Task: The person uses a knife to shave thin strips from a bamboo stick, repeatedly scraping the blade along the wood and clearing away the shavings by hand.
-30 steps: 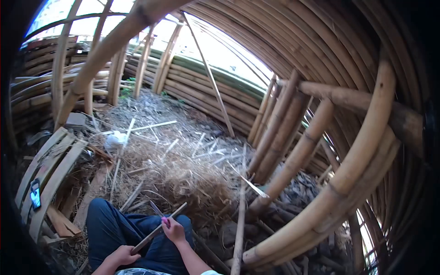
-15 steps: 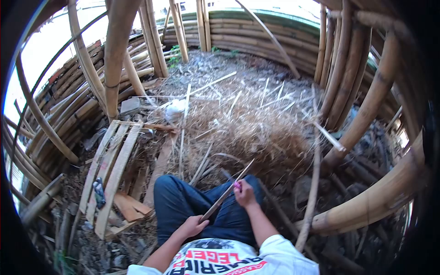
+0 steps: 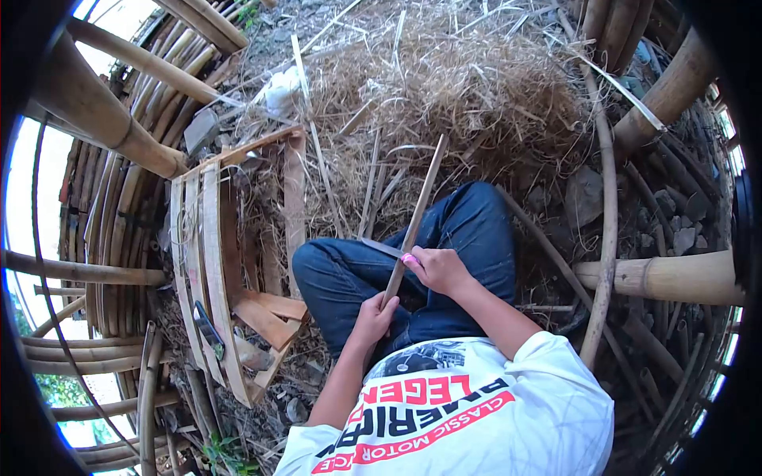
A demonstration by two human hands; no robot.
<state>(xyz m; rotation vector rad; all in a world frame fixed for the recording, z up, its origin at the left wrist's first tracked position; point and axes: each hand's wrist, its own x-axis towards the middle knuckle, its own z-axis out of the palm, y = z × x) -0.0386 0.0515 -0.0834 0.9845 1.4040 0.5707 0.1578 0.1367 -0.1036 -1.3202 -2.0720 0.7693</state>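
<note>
Left fingers [image 3: 375, 305] gripped the stick [image 3: 424, 190], right fingers [image 3: 422, 255] the knife [image 3: 383, 248]. A slipping blade could cut the left leg [image 3: 329, 274].

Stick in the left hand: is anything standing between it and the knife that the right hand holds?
Nothing visible does. The knife, in the right hand, crosses the stick just above the left hand. The jeans show behind them, not between. Whether the edge touches the wood is too small to tell.
</note>
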